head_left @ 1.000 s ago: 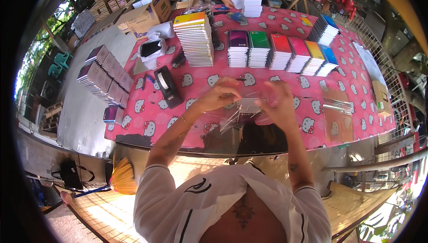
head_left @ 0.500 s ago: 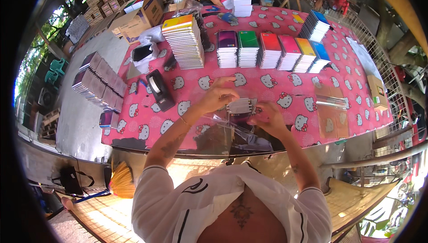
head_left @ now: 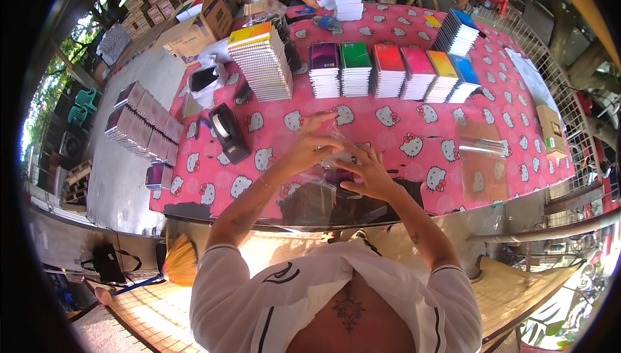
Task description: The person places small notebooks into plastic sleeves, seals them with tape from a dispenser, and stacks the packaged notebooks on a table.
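Both hands at clear film (head_left: 328, 161). Your left hand (head_left: 317, 149) curls, fingers parted, can't tell if pinching; your right hand (head_left: 370, 170) spreads its fingers beside it.

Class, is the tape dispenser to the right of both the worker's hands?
No, the tape dispenser is to the left of both the left hand and the right hand.

Wrap (head_left: 314, 177): clear plastic film — thin, glossy, creased
Notebooks (head_left: 355, 58): smooth covers with a soft sheen, white paper edges
Tablecloth (head_left: 394, 141): pink, smooth, plastic-looking, lightly glossy
Tape dispenser (head_left: 234, 147): dark, hard-looking plastic
Carton (head_left: 218, 18): matt brown cardboard
Floor (head_left: 119, 178): dull grey concrete
Broom (head_left: 180, 262): rough — straw-like bristles
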Available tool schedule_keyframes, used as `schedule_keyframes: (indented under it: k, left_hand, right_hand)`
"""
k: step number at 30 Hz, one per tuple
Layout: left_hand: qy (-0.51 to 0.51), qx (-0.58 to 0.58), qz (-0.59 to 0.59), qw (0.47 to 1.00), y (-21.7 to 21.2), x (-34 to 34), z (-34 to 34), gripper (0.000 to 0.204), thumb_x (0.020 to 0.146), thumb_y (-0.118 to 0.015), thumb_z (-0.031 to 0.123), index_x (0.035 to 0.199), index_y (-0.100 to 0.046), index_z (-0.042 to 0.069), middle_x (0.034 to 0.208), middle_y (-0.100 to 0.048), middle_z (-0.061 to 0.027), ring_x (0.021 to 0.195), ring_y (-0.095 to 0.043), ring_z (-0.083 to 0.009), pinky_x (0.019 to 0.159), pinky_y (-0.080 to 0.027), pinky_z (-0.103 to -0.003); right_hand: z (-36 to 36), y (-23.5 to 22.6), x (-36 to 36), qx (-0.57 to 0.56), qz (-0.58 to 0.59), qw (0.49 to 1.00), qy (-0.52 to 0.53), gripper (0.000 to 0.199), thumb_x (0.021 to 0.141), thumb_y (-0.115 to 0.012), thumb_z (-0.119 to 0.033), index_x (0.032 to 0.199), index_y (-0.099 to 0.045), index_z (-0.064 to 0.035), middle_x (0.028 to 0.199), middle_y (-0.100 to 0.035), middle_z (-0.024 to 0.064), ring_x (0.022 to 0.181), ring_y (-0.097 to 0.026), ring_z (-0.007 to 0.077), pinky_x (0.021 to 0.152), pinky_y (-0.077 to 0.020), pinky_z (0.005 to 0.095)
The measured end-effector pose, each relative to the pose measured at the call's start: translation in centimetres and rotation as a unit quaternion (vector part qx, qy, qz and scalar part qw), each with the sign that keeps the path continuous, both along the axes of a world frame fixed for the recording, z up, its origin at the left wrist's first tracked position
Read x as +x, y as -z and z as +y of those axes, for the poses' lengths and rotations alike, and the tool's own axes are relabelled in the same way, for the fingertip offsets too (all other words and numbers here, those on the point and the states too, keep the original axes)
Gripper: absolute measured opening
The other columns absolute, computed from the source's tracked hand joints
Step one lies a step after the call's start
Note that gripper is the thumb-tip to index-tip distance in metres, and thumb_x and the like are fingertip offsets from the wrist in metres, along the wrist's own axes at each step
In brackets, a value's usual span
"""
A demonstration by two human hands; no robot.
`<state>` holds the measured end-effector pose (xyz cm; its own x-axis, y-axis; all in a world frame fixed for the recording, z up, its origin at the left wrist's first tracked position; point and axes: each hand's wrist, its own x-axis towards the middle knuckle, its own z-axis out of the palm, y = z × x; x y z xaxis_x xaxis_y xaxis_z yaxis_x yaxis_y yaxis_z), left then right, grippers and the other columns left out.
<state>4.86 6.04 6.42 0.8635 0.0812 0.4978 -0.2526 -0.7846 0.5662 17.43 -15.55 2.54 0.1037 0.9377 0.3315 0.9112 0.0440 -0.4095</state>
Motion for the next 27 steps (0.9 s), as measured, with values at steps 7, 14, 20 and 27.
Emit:
schedule_keyframes:
  k: [7,14,20,27]
  left_hand:
    - [-0.113,-0.178,0.048,0.976,3.0,1.7,-0.9,0.047,0.086,-0.078,0.021,0.129,-0.061,0.014,0.147,-0.046,-0.0187,0.142,-0.037,-0.0330,0.111,-0.038,-0.045]
    - [0.029,-0.394,0.247,0.885,5.8,-0.5,3.5,0.057,0.093,-0.072,0.029,0.142,-0.053,0.006,0.121,-0.067,-0.0086,0.114,-0.060,-0.0164,0.092,-0.050,-0.033]
    - [-0.004,-0.173,0.153,0.973,0.7,-2.1,0.1,0.045,0.091,-0.073,0.025,0.129,-0.063,0.002,0.128,-0.065,-0.0095,0.114,-0.061,-0.0196,0.094,-0.050,-0.035]
    - [-0.066,0.087,0.047,0.993,1.1,-3.8,-2.6,0.032,0.083,-0.077,0.025,0.108,-0.070,0.006,0.121,-0.067,-0.0127,0.114,-0.064,-0.0291,0.088,-0.054,-0.041]
  right_hand:
    - [1.2,1.0,0.2,0.077,0.107,0.991,-0.019,0.048,0.083,-0.078,-0.035,0.127,-0.068,-0.0187,0.151,-0.036,0.0149,0.131,-0.041,0.0349,0.103,-0.0355,0.0500]
    - [7.0,2.5,3.7,-0.094,0.596,0.798,0.011,0.061,0.087,-0.076,-0.030,0.138,-0.056,-0.0027,0.141,-0.046,0.0130,0.120,-0.053,0.0225,0.101,-0.0416,0.0337]
    - [3.4,-2.0,0.7,0.098,0.402,0.910,-0.036,0.059,0.083,-0.080,-0.019,0.136,-0.056,-0.0063,0.134,-0.058,0.0148,0.125,-0.055,0.0276,0.107,-0.0398,0.0407]
    - [2.6,1.3,0.1,0.139,0.151,0.979,0.012,0.059,0.082,-0.078,-0.013,0.135,-0.053,-0.0070,0.118,-0.068,0.0166,0.113,-0.062,0.0357,0.106,-0.0409,0.0481]
